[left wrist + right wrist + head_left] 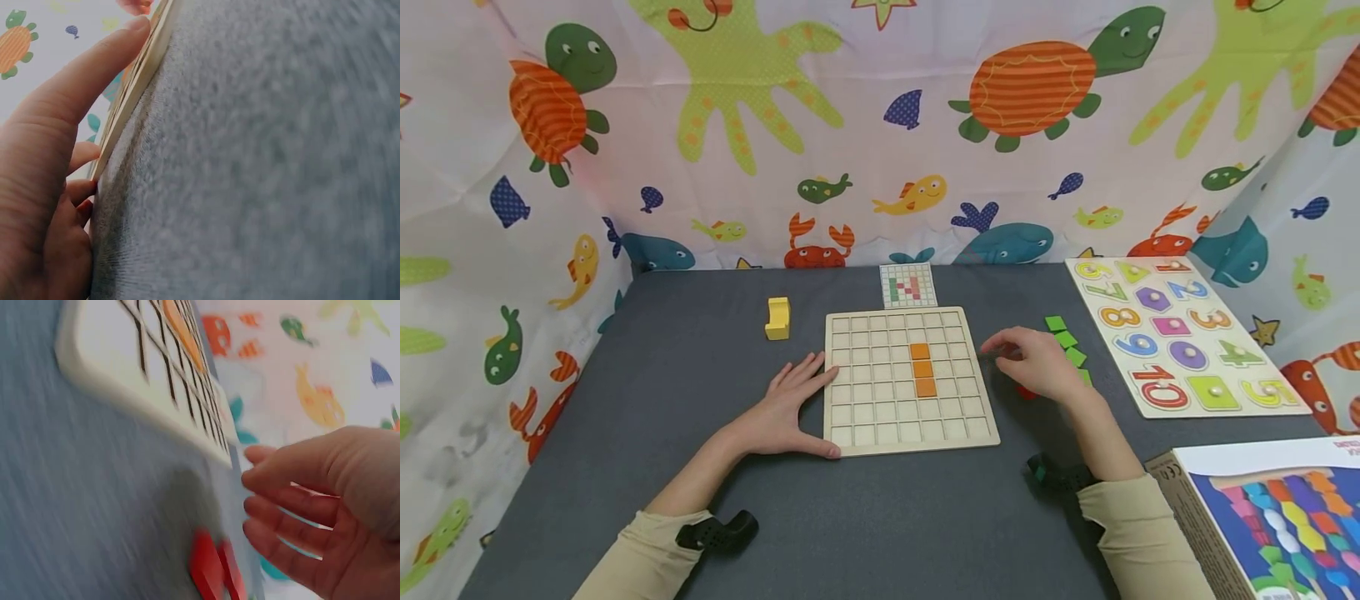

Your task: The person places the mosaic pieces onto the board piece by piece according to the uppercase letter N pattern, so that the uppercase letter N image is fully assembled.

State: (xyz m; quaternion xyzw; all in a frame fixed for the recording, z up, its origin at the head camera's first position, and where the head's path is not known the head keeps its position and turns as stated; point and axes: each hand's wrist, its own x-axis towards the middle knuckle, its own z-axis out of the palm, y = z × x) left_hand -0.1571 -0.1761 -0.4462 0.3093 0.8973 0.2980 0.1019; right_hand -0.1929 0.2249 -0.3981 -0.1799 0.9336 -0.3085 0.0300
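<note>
A wooden grid board (880, 425) lies on the dark table, with three orange square tiles (922, 369) standing in a column right of its middle. My left hand (786, 410) spreads along the board's left side, fingertips at the upper edge and thumb at the lower left corner. In the left wrist view the thumb (81, 81) lies along the board's rim (134, 90). Just right of the board hovers my right hand (1037, 362), its fingers loosely bent with nothing between them. Below it lie red tiles (207, 565), mostly hidden by the hand in the head view.
A small pattern card (891, 296) touches the board's far edge. Yellow blocks (778, 319) stand at the left. Green tiles (1065, 339) form a row beyond my right hand. A number puzzle board (1157, 333) and a picture box (1217, 533) lie at the right.
</note>
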